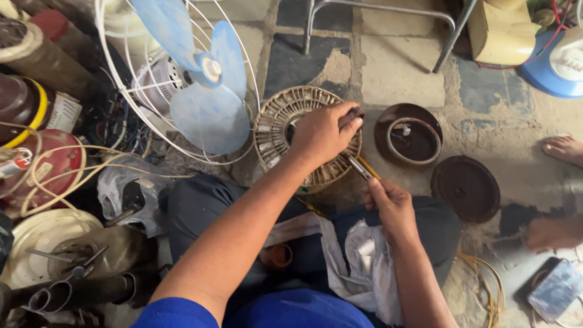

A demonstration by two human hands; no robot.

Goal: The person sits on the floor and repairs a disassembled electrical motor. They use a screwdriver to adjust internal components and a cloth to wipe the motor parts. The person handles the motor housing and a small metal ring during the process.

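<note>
Gripping the stator (306,136), left hand (325,133); right hand (392,203) just beside.

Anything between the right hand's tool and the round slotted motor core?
Nothing visible. The right hand angles the metal tool straight at the motor core, whose near edge the left hand grips from above.

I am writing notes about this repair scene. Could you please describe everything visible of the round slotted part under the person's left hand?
The round slotted part is a ring-shaped motor core, beige and dusty, with many narrow radial slots around a dark centre hole. It looks like metal with pale insulation. It lies roughly flat on the stone floor, beside the blue fan blades. The left hand rests on its right side, covering part of it. The right hand holds a thin metal tool pointing at its lower right rim.
</note>
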